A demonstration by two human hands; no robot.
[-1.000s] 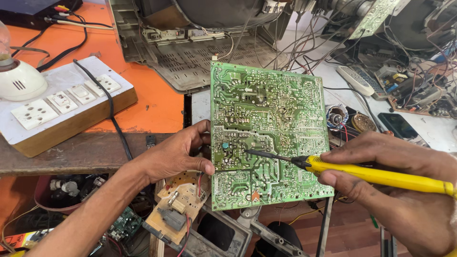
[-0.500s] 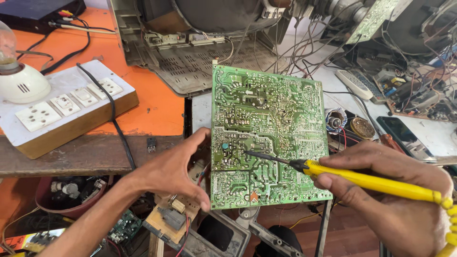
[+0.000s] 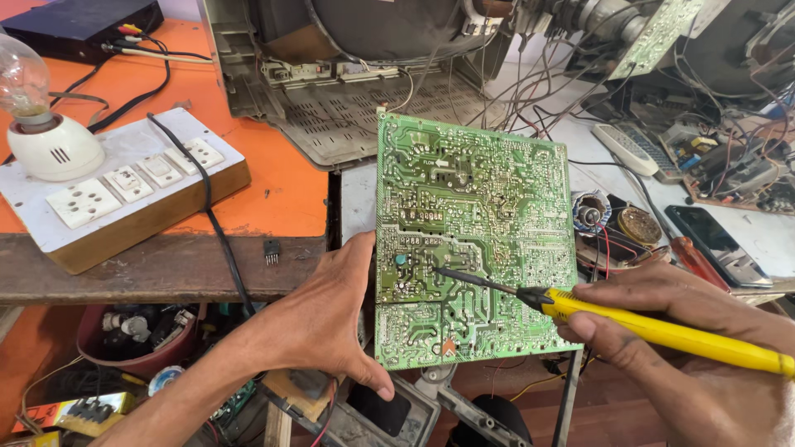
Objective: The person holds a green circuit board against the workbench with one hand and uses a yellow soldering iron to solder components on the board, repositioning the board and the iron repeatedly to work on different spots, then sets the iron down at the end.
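Here, left hand [image 3: 319,327] fingers grip the green circuit board [image 3: 476,236] edge; right hand [image 3: 687,348] fingers wrap yellow soldering iron [image 3: 662,331], tip touching board.

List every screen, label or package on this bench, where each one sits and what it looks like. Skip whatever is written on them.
Phone: flat on the white bench at far right, dark rectangular screen, switched off.
Television tube: top centre in an opened set, dark grey curved glass seen from behind.
Second dark screen: below the green circuit board, small black rectangle, partly hidden.
Yellow package or label: bottom left under the bench, with red markings, too small to tell more.
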